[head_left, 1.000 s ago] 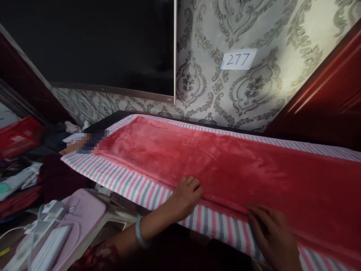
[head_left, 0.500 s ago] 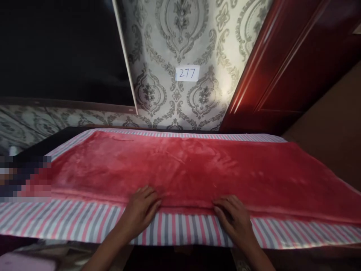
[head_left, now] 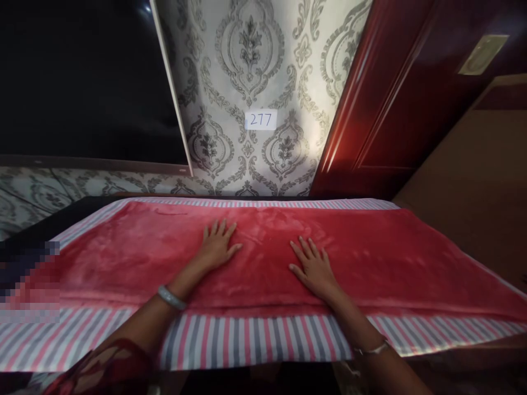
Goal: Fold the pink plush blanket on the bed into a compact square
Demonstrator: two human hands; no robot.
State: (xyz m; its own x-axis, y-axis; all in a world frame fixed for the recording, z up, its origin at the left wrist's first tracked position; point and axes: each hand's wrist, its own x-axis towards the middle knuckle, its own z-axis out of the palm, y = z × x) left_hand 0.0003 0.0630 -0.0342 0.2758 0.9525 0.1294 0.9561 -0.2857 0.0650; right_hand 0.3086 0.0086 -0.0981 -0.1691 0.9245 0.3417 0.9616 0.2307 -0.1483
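A red plush blanket [head_left: 263, 274], folded into a long strip, lies across a striped cloth [head_left: 255, 340] in pink, grey and white. My left hand [head_left: 217, 245] rests on the blanket left of its middle, palm down with fingers spread. To its right, my right hand [head_left: 313, 266] lies flat on the same blanket, its fingers apart too. Neither hand holds anything. The blanket's folded near edge runs beneath both forearms, and faint creases and brush marks show on its surface.
A large dark television screen [head_left: 86, 82] fills the upper left. Behind the table is patterned wallpaper [head_left: 251, 49] with a paper label [head_left: 261, 119] reading 277. A dark red wooden door [head_left: 382, 104] and a brown panel [head_left: 473, 181] stand at the right.
Both hands have left the blanket's near edge and moved forward onto its top, fingers now spread flat. The camera view has shifted a little.
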